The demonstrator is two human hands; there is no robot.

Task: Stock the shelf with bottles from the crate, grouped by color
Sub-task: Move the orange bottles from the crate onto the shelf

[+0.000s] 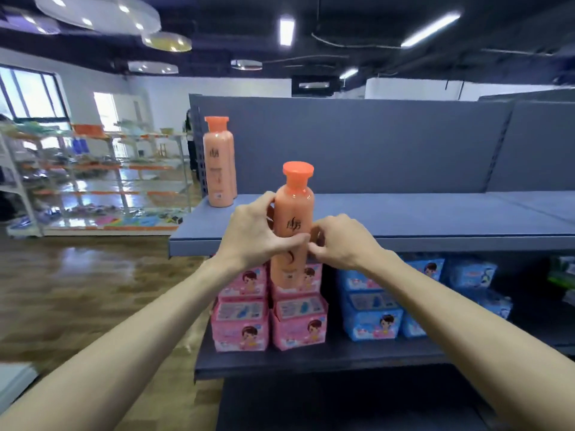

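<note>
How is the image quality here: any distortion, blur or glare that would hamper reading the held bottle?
Head view: wide-angle bending bows the top shelf edge; held orange bottle fairly sharp, label readable between the left hand and right hand; background racks soft, with floor glare at left.

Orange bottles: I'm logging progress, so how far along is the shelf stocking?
Done: orange bottles on the shelf stand at the top shelf's left end, seemingly two. In hand: both hands, left and right, grip another orange bottle, upright, not yet placed. Left: unclear, since the crate is out of view.
</note>
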